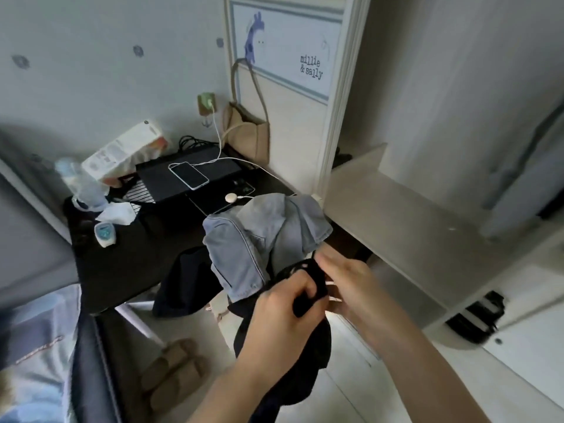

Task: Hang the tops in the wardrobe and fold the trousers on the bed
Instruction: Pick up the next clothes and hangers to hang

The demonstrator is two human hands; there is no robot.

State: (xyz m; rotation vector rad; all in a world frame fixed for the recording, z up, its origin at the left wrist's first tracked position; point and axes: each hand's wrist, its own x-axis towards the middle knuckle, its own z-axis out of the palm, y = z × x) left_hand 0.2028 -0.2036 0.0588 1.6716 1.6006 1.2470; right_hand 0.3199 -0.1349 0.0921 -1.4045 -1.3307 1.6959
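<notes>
Nearest the onlooker, both forearms reach in from six o'clock. The left hand (283,303) is curled tightly round a bunch of black garment (293,358), which hangs slack below the fist toward the tiled floor (345,389). The right hand (345,276), at about three o'clock of the left and close against it, has its fingers bent toward the same cloth and toward a pale, thin thing between the hands, possibly a hanger; blur hides whether it actually grasps either.

Just beyond, at twelve o'clock of the hands, a light-blue denim jacket (259,239) is draped over an unseen support, with another dark garment (186,285) at its nine o'clock, hanging off the edge of the dark desk (128,264). At eight o'clock lies a corner of the bed (36,346); beige slippers (177,370) rest on the floor beside it.

Farther off, the desk carries a phone (188,175) on its charging cable. At two o'clock stands the open wardrobe (412,227), a pale shelf showing.

Judged step: the black piece is being readied, most likely gathered at its opening for hanging, though whether it is a top or trousers cannot be told. The next move calls for finding the neckline, seating it on a hanger, then turning toward two o'clock to reach the rail, which is out of view.
</notes>
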